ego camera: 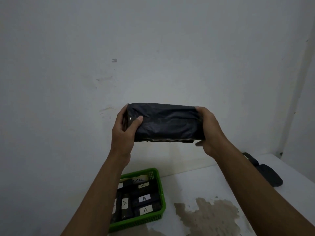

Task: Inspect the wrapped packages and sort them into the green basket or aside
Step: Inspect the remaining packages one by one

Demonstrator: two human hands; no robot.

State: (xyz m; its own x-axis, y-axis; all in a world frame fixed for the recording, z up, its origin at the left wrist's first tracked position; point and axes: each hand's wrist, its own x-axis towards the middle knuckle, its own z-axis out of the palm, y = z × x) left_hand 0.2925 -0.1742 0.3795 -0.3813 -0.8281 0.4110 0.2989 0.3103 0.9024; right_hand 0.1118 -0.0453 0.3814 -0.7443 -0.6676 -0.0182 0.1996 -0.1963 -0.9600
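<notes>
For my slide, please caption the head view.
Both hands hold a black wrapped package above the green basket.

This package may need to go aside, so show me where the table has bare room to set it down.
Both hands hold the package above the table. Bare white surface lies between the green basket and the dark packages at the right edge, behind the brown stain. The basket itself is crowded with labelled packages.
</notes>
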